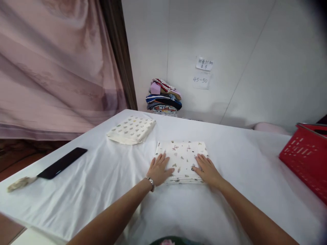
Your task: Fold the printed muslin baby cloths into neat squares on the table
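Observation:
A folded white cloth with small coloured prints lies on the white-covered table in front of me. My left hand rests flat on the cloth's near left corner, fingers stretched out. My right hand lies flat on its near right corner, fingers spread. Neither hand grips anything. A bracelet sits on my left wrist.
A second folded patterned cloth lies farther back on the left. A black phone with a tassel rests near the table's left edge. A red plastic basket stands at the right. A pile of folded clothes sits against the wall.

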A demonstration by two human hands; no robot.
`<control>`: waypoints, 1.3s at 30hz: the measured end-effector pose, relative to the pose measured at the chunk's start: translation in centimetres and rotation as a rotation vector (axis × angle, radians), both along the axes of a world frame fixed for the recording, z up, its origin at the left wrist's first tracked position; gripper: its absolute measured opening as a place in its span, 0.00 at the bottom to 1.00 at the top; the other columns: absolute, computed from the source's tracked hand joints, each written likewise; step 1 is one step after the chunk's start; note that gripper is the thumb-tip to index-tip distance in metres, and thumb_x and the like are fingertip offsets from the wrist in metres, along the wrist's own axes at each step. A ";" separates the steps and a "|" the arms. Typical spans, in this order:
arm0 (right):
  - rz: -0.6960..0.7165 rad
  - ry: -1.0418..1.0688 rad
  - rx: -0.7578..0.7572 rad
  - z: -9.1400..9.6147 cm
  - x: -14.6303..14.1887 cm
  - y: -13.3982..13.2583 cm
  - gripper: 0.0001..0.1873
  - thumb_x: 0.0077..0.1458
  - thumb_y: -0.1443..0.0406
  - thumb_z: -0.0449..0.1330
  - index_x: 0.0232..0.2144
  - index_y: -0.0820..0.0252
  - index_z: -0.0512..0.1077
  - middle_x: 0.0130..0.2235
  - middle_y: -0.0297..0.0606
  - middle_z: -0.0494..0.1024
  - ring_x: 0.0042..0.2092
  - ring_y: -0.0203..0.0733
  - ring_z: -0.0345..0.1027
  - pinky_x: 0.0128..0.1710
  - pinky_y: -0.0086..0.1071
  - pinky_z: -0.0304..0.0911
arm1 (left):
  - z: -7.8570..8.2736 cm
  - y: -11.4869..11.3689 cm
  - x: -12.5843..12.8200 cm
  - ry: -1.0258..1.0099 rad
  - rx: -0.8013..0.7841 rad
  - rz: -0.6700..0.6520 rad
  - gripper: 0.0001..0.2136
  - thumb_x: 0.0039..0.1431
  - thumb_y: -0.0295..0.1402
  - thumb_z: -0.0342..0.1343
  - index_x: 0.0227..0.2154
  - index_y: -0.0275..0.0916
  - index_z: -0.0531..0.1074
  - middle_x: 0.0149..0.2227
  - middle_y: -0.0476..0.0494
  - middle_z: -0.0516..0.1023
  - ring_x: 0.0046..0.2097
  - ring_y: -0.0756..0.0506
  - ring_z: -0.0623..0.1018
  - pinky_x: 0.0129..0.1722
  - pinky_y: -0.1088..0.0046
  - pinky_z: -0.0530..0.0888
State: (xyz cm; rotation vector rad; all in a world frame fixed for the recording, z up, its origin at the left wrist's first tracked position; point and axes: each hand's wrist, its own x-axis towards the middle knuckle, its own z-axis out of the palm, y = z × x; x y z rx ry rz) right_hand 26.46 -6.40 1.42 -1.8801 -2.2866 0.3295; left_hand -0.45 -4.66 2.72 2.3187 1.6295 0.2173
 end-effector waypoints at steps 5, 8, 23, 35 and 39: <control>-0.132 0.037 0.066 1.3 0.4 4.0 0.37 0.57 0.48 0.39 0.62 0.64 0.46 0.65 0.42 0.40 0.64 0.45 0.29 0.61 0.42 0.34 | -0.5 -0.1 -0.2 0.018 0.069 0.089 0.29 0.57 0.48 0.44 0.58 0.39 0.55 0.64 0.41 0.45 0.64 0.40 0.45 0.59 0.52 0.49; -0.197 0.016 0.054 0.5 0.8 6.7 0.37 0.57 0.50 0.41 0.61 0.69 0.46 0.65 0.46 0.40 0.64 0.48 0.28 0.61 0.44 0.34 | -1.3 -0.4 -0.4 0.025 0.130 0.076 0.27 0.58 0.47 0.41 0.58 0.40 0.55 0.64 0.42 0.46 0.64 0.40 0.45 0.59 0.53 0.51; -0.432 0.638 -0.012 0.0 2.9 7.7 0.35 0.52 0.54 0.51 0.60 0.60 0.51 0.62 0.43 0.52 0.61 0.44 0.48 0.58 0.39 0.47 | 0.3 2.7 -2.1 -0.463 -0.120 0.454 0.29 0.55 0.44 0.49 0.57 0.36 0.54 0.57 0.35 0.61 0.55 0.42 0.66 0.52 0.65 0.65; -0.553 0.852 -0.104 1.3 3.1 9.1 0.48 0.42 0.60 0.61 0.62 0.65 0.43 0.56 0.52 0.63 0.45 0.47 0.69 0.40 0.36 0.67 | 2.7 5.8 -1.9 -0.680 -0.255 0.480 0.22 0.49 0.38 0.58 0.47 0.35 0.67 0.38 0.41 0.77 0.38 0.43 0.77 0.37 0.71 0.72; -0.531 0.854 0.058 1.3 3.0 10.6 0.46 0.45 0.58 0.59 0.62 0.62 0.43 0.59 0.48 0.58 0.52 0.47 0.63 0.46 0.34 0.64 | 4.2 9.0 -2.2 -0.623 -0.004 0.407 0.27 0.50 0.40 0.56 0.53 0.40 0.61 0.41 0.43 0.76 0.42 0.44 0.75 0.41 0.71 0.70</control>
